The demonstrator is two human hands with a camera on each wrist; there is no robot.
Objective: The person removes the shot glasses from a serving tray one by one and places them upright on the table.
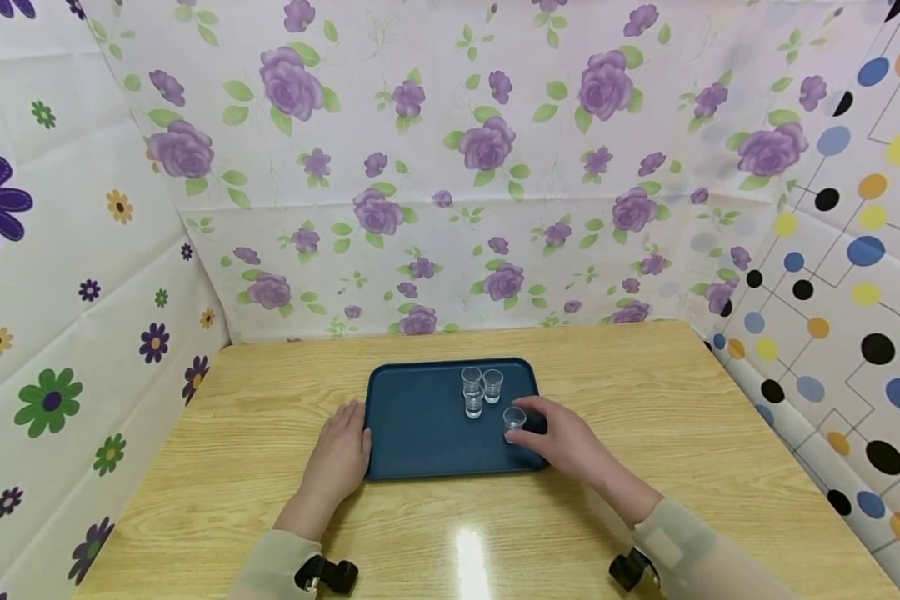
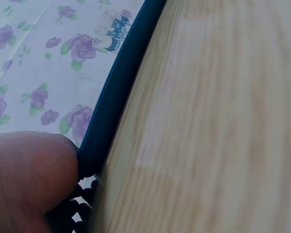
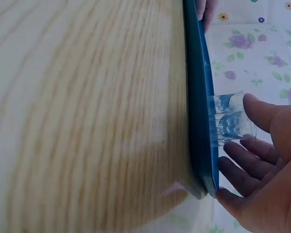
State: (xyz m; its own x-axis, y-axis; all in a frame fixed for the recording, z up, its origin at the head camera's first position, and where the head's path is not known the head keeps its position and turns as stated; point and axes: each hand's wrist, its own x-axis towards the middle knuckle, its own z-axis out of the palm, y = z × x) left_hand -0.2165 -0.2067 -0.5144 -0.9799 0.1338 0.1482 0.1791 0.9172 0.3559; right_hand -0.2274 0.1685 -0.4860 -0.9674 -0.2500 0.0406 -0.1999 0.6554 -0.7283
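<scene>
A dark blue rectangular tray (image 1: 427,429) lies on the table. My left hand (image 1: 339,446) rests against its left edge with fingers fairly straight; in the left wrist view the thumb (image 2: 34,174) is right at the tray's rim. Toward the tray's right front corner, my right hand (image 1: 566,437) holds a small clear shot glass (image 1: 514,423) between thumb and index finger. The remaining fingers curve beside it near the tray edge in the right wrist view. Behind it, three similar glasses (image 1: 492,385) stand close together at the tray's right rear, overlapping in the head view.
The light wood table (image 1: 270,392) extends around the tray. A cloth with purple roses (image 1: 487,146) hangs behind it. Flower-patterned cloth stands on the left and dotted cloth (image 1: 877,350) on the right. Each wrist wears a small black device (image 1: 328,573).
</scene>
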